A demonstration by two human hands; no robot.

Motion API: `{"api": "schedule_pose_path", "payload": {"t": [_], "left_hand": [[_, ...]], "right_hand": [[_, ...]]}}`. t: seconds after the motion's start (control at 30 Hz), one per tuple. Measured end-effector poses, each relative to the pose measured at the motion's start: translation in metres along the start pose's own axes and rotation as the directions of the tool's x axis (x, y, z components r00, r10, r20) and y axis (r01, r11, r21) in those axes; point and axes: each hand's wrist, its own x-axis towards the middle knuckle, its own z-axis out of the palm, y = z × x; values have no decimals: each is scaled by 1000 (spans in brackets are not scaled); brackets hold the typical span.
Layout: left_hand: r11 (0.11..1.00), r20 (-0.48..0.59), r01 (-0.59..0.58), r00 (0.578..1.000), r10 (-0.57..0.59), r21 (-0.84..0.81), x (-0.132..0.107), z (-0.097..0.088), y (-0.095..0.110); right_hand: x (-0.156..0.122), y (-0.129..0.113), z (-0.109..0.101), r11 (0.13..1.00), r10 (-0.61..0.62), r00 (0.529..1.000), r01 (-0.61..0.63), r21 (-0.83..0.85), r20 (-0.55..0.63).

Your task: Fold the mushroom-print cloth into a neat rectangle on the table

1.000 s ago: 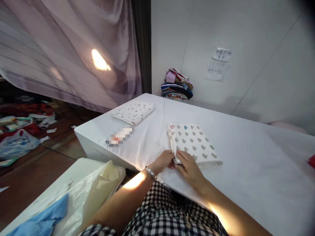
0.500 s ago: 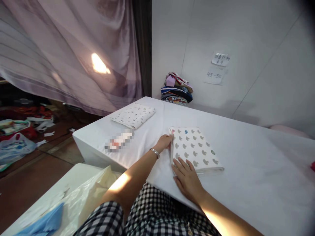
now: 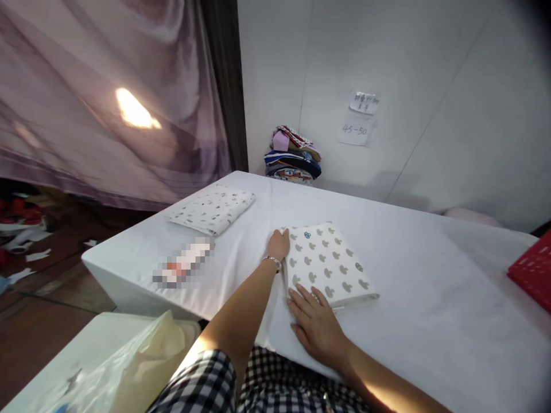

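Observation:
A folded white cloth [image 3: 329,264] printed with grey mushroom-like shapes lies on the white-covered table [image 3: 413,338]. My left hand [image 3: 279,245], with a bracelet at the wrist, grips its far left corner; the thumb is on top and the other fingers are partly hidden. Flat across the near left corner of the same cloth rests my right hand [image 3: 316,324], fingers stretched out. Another folded white cloth [image 3: 213,207] with small dark prints lies to the left, touched by neither hand.
A blurred-out item [image 3: 183,264] is at the table's left. Folded fabrics [image 3: 293,155] are stacked by the wall, below paper notes [image 3: 356,129]. Something red [image 3: 534,272] sits at the right edge. A lower white surface [image 3: 107,338] holds a plastic bag [image 3: 150,355]. A curtain [image 3: 107,69] hangs left.
My left hand has closed over the cloth's far left corner, covering the red print there. That corner looks slightly shifted. The view has turned right, bringing more of the red thing in.

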Motion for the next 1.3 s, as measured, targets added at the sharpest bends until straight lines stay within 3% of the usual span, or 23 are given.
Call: {"api": "schedule_pose_path", "payload": {"t": [0.2,0.37,0.5,0.63,0.7,0.83,0.93,1.03,1.1,1.2,1.3], "left_hand": [[991,2,-46,999,46,125,-1,-4,0],[988,-55,-58,996,67,140,-5,-1,-2],[980,-49,-129,989,138,153,-5,1,-4],[971,-36,-160,985,169,178,-4,1,-6],[969,-49,-163,983,175,186,-4,1,-7],[969,-50,-157,984,169,189,-2,2,-10],[970,-43,-152,986,163,191,-1,3,-11],[969,-44,-157,985,169,191,-1,3,-11],[968,-47,-165,983,177,188,-2,2,-11],[970,-45,-158,985,169,185,-2,1,-10],[976,-45,-143,987,152,166,-3,2,-11]], "right_hand": [[1,-3,-8,996,25,998,-31,87,64],[3,0,-32,952,46,993,-77,297,110],[25,31,-55,915,137,988,-100,390,-69],[67,84,-68,940,259,943,-196,280,-208],[83,110,-66,946,312,926,-283,158,-211],[92,144,-41,897,439,897,-441,-33,-49],[88,153,-25,888,456,890,-456,-58,-5],[88,161,-23,884,467,884,-467,32,7],[91,170,-30,829,541,841,-533,169,-2],[95,193,-43,680,690,724,-652,335,9],[99,215,-54,471,791,593,-748,469,151]]}}
